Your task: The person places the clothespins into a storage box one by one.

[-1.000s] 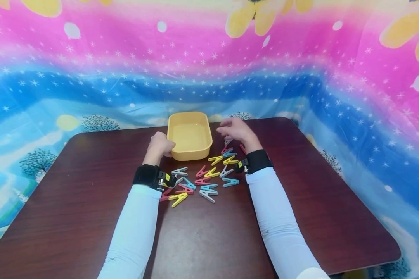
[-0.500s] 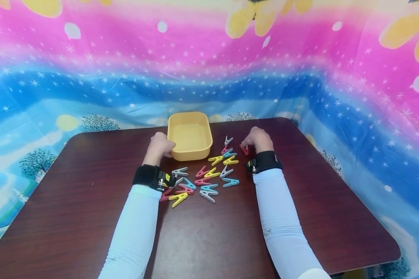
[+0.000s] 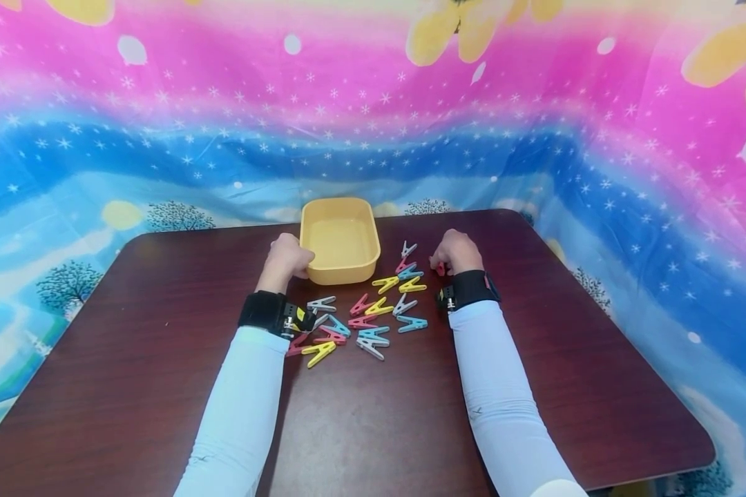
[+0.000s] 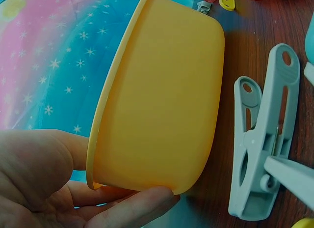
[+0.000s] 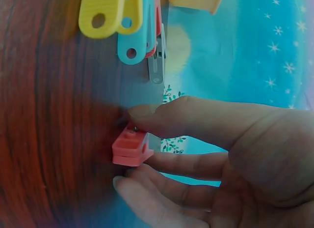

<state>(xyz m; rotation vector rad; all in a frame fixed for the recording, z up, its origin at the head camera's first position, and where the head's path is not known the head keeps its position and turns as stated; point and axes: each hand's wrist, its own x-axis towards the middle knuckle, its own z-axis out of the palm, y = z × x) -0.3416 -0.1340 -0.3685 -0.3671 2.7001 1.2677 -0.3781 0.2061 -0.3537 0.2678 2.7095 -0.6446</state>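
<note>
A yellow plastic tub point(image 3: 342, 273) stands at the back of the table. My left hand point(image 3: 286, 261) grips its near left corner; in the left wrist view the fingers point(image 4: 140, 208) lie along the outside wall point(image 4: 162, 95), with part of the hand behind the rim. To the right, my right hand point(image 3: 458, 252) pinches a red clothespin point(image 5: 131, 148) at table level between thumb and fingers, which partly hide it in the head view. Several red, yellow, blue and grey clothespins point(image 3: 379, 308) lie scattered between the hands.
The dark wooden table point(image 3: 373, 421) carries everything. A grey clothespin point(image 4: 265, 139) lies close to the tub and left wrist. A patterned cloth point(image 3: 348, 152) hangs right behind the table's back edge and along both sides.
My right hand has moved right and down from beside the tub to the separate red clothespin, and its fingers have closed on it. The left hand stays at the tub.
</note>
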